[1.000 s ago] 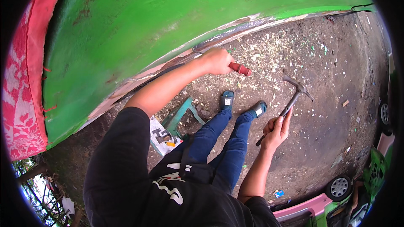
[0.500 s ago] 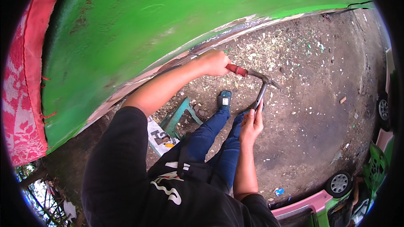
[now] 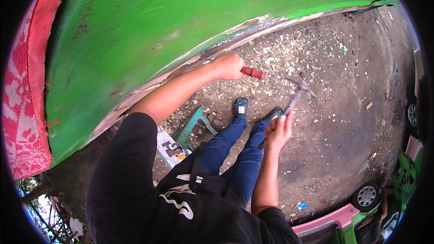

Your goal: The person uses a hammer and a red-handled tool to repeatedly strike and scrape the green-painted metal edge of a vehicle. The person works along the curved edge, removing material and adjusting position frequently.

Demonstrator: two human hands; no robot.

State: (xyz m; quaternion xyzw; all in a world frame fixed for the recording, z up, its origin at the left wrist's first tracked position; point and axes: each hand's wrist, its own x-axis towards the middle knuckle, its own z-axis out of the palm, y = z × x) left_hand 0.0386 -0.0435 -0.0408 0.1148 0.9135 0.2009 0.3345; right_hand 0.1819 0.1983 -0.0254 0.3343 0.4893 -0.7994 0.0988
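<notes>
My left hand (image 3: 229, 66) is closed around a red-handled tool (image 3: 253, 72), probably a chisel. Its handle end sticks out to the right, and a thin metal end shows past the fist against the chipped lower edge of the green wall (image 3: 149, 31). My right hand (image 3: 278, 132) grips a hammer (image 3: 294, 100) by its shaft. The hammer's metal head, slightly blurred, is apart from the red handle, to its right and a little lower.
Pale chips (image 3: 289, 58) litter the dirt ground along the wall. A worn green and white stool or board (image 3: 185, 133) stands left of my legs. Pink and green vehicle parts with a wheel (image 3: 365, 197) are at the lower right. A red patterned cloth (image 3: 27, 108) hangs at the left.
The hammer head has moved right, away from the red handle's end where it was touching or very close. My right hand has shifted slightly up and right; my left hand stays nearly still.
</notes>
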